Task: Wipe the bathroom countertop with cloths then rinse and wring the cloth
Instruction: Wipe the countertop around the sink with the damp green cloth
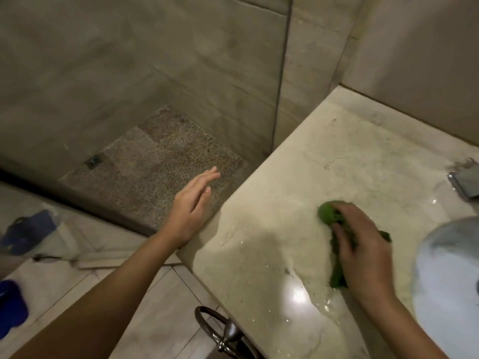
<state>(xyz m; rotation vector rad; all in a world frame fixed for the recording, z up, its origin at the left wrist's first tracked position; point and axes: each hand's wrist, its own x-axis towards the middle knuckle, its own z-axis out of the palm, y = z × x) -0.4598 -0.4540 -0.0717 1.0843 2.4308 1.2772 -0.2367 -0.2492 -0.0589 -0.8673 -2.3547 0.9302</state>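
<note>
Two hands: right hand (pixel 363 244) tight on green cloth (pixel 327 212) atop wet countertop (pixel 337 156), left hand (pixel 190 211) spread

I count two hands on my feed: one left hand (pixel 193 203) and one right hand (pixel 363 252). One green cloth (pixel 328 212). One stone countertop (pixel 350 156), one white basin (pixel 445 268). One floor drain (pixel 94 159), one metal towel ring (pixel 207 317), one shiny flat device (pixel 464 182). Two blue things on the floor: one blue slipper (pixel 28 231) and one blue shape (pixel 11 304) I can't identify.
</note>
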